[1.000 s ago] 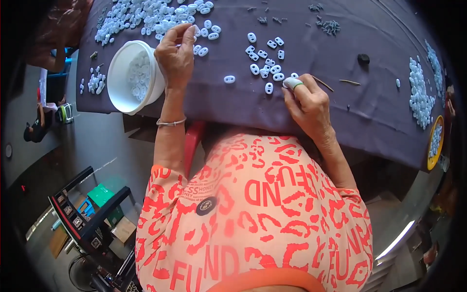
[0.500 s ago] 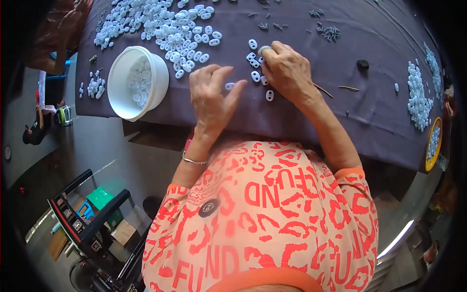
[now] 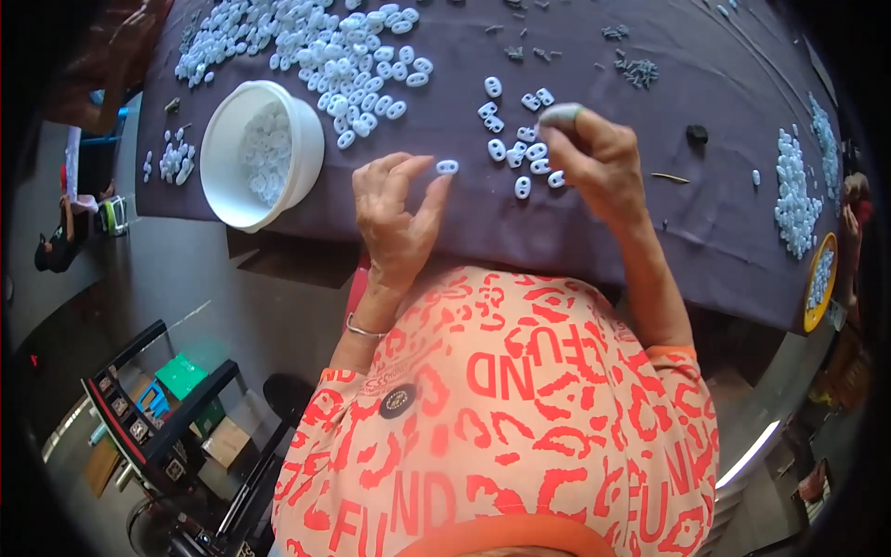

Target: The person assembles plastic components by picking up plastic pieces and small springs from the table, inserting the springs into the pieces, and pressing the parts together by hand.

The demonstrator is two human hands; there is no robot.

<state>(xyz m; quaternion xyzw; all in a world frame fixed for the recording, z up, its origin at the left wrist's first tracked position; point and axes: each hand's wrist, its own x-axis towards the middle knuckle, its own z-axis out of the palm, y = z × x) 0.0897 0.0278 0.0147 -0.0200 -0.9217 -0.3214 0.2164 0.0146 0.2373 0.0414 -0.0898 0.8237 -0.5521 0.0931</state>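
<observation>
Beside a small white oval piece with two holes (image 3: 447, 167), my left hand (image 3: 397, 218) has thumb and forefinger apart; the piece lies on the cloth at their tips. My right hand (image 3: 603, 162) is over the right side of a loose group of similar white two-hole pieces (image 3: 516, 154). Its fingers are curled, thumb close to forefinger, and a pale greenish cover sits on the forefinger. Whether anything small is between those fingertips is hidden. The pieces beneath the hand are partly covered.
A white tub (image 3: 311, 153) of pale pieces stands left, below a large pile of white two-hole pieces (image 3: 325, 56). Small grey parts (image 3: 639, 71) lie at the back. Rightward are a dark lump (image 3: 697, 135), a thin stick (image 3: 670, 177), a pale heap (image 3: 795, 200) and a yellow-rimmed dish (image 3: 809, 320).
My right hand has lifted off the group and moved right, uncovering more white pieces. My left hand has shifted slightly down and left, its fingers near the same single piece.
</observation>
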